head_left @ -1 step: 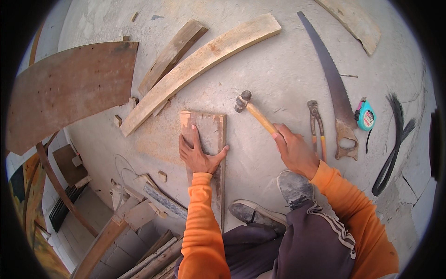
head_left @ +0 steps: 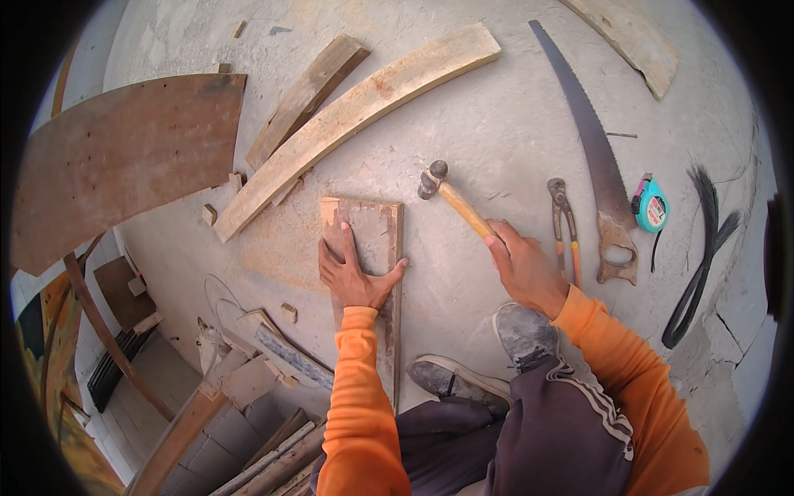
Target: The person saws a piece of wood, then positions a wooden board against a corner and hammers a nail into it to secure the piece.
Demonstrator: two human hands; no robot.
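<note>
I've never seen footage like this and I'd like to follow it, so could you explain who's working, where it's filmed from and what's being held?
There is no machine here, just a person's two bare hands. A wide fisheye camera on the person's head looks down, so straight edges bend and the corners go black. The left hand is spread on a wooden board. The right hand holds a hammer by its handle. To the right on the grey floor lie pincers, a handsaw, a teal tape measure and a bundle of dark strands. Beyond the board are two lengths of timber.
</note>
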